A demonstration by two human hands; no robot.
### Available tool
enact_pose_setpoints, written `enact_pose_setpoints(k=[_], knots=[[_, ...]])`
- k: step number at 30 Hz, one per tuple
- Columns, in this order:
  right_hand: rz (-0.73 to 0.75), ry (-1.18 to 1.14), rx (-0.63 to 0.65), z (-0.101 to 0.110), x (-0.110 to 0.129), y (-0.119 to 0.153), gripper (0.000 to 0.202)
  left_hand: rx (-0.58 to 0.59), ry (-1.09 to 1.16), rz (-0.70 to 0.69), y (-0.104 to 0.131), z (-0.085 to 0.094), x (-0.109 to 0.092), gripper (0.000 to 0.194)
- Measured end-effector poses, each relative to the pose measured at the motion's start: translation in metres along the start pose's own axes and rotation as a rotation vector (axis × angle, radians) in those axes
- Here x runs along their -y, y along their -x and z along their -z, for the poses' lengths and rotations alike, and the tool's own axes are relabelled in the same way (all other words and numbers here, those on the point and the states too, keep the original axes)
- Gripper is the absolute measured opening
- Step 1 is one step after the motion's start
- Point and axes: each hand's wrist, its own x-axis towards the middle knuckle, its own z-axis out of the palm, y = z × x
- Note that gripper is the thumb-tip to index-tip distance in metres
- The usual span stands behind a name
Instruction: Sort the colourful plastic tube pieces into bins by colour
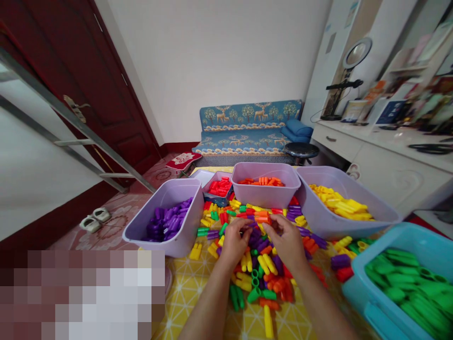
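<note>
Above a pile of mixed-colour plastic tube pieces (268,264), both my hands reach in close together. My right hand (287,241) has its thumb and fingers closed at an orange plastic tube piece (262,217), which looks like joined short tubes. My left hand (236,240) is just left of that piece, its fingers curled in a pinch; what lies between the fingertips is hidden. Yellow, purple, green, red and orange pieces lie around and under both hands on the yellow patterned tablecloth (184,297).
Around the pile stand a lavender bin (194,226) of purple pieces, a small box (216,200) of red, a lavender bin (265,195) of orange, another lavender bin (313,217) of yellow, and a turquoise bin (364,293) of green. Behind are a stool (301,150) and sofa (247,123).
</note>
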Motion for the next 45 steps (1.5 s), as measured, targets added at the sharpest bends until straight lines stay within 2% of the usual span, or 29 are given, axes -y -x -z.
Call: enact_pose_setpoints(k=[3, 4, 5, 6, 8, 9, 11, 13, 16, 18, 20, 22, 24, 27, 29, 32, 34, 37, 41, 45], knots=[[-0.100, -0.113, 0.157, 0.000, 0.011, -0.033, 0.023, -0.005, -0.016, -0.010, 0.000, 0.001, 0.000, 0.024], [-0.110, -0.192, 0.141, -0.001, 0.015, -0.045, 0.025, -0.007, -0.018, -0.009, 0.000, 0.001, 0.000, 0.024], [-0.108, -0.303, 0.066, -0.003, 0.019, -0.056, 0.031, -0.007, -0.020, -0.006, 0.000, 0.001, 0.000, 0.024], [-0.111, -0.429, -0.076, -0.006, 0.022, -0.066, 0.039, -0.006, -0.023, -0.003, 0.000, 0.001, 0.000, 0.023], [-0.107, -0.573, -0.206, -0.012, 0.023, -0.077, 0.049, -0.002, -0.028, 0.003, 0.000, 0.001, 0.000, 0.023], [-0.112, -0.558, -0.231, -0.014, 0.021, -0.078, 0.048, 0.001, -0.029, 0.004, 0.000, 0.001, -0.001, 0.023], [-0.113, -0.334, -0.169, -0.019, 0.011, -0.075, 0.037, 0.002, -0.022, 0.005, 0.000, 0.001, -0.001, 0.024], [-0.070, 0.049, -0.029, -0.024, -0.004, -0.066, 0.027, -0.001, -0.012, 0.004, -0.001, 0.000, 0.000, 0.026], [-0.011, 0.491, 0.149, -0.030, -0.022, -0.051, 0.032, 0.001, 0.005, 0.000, 0.000, -0.001, 0.002, 0.029], [-0.026, 0.615, 0.226, -0.033, -0.027, -0.044, 0.042, -0.004, 0.004, -0.018, 0.000, 0.000, 0.002, 0.036], [-0.050, 0.642, 0.281, -0.035, -0.026, -0.040, 0.044, -0.036, -0.015, -0.046, 0.000, 0.001, 0.002, 0.045], [-0.070, 0.577, 0.328, -0.034, -0.023, -0.035, 0.039, -0.080, -0.028, -0.055, 0.000, 0.002, 0.001, 0.048], [-0.080, 0.419, 0.387, -0.032, -0.018, -0.030, 0.032, -0.096, -0.016, -0.034, 0.000, 0.004, -0.002, 0.043], [-0.065, 0.105, 0.439, -0.027, -0.010, -0.020, 0.025, -0.053, 0.020, 0.019, 0.001, 0.007, -0.008, 0.036], [-0.102, -0.050, 0.394, -0.024, -0.005, -0.011, 0.027, -0.009, 0.039, 0.045, 0.002, 0.008, -0.012, 0.034], [-0.233, -0.188, 0.302, -0.021, -0.002, -0.001, 0.035, 0.033, 0.060, 0.045, 0.004, 0.008, -0.015, 0.033], [-0.283, -0.264, 0.293, -0.020, -0.002, 0.002, 0.036, 0.046, 0.083, 0.042, 0.005, 0.008, -0.014, 0.032], [-0.293, -0.317, 0.309, -0.020, -0.005, 0.004, 0.034, 0.028, 0.119, 0.065, 0.004, 0.007, -0.010, 0.027], [-0.234, -0.336, 0.310, -0.020, -0.007, 0.004, 0.029, -0.064, 0.118, 0.087, 0.001, 0.006, -0.006, 0.025], [-0.159, -0.167, 0.283, -0.016, -0.005, 0.004, 0.023, -0.092, 0.115, 0.089, 0.000, 0.008, -0.007, 0.024]])
